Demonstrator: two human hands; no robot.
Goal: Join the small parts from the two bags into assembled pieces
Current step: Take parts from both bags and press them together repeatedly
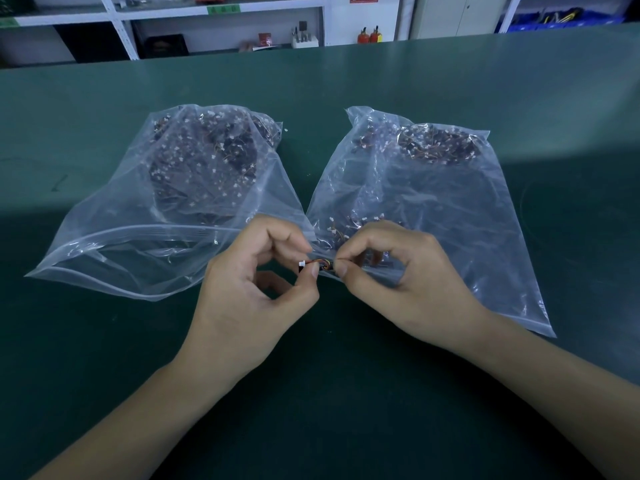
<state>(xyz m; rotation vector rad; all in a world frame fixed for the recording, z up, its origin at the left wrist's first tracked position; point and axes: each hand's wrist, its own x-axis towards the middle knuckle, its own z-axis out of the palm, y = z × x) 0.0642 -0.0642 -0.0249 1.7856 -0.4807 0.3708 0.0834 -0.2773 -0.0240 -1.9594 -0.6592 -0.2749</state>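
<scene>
Two big clear bags lie on the green table (pixel 104 341), and both are full of tiny dark parts with thin wires and little white ends. The left bag (pixel 166 209) sits in the middle left of the frame with its mouth open toward the person. The right bag (pixel 433 202) sits in the middle right. No pile of joined pieces shows anywhere on the table, so the job looks like it is only near its start, or the done ones go somewhere that cannot be seen. Almost all the parts are in the bags, so a lot seems left to do. Just below the middle of the frame, the two hands meet in front of the bags. The left hand (pixel 249 289) pinches a small wired part (pixel 313 265) between its thumb and first finger, and the white end pokes out to the left. Its other fingers are curled in. The right hand (pixel 398 271) pinches the other end of the same tiny bundle with thumb and first finger, and rests on the edge of the right bag. The parts are too small to tell if they are already pushed together. Both arms reach in from the bottom corners of the frame.
</scene>
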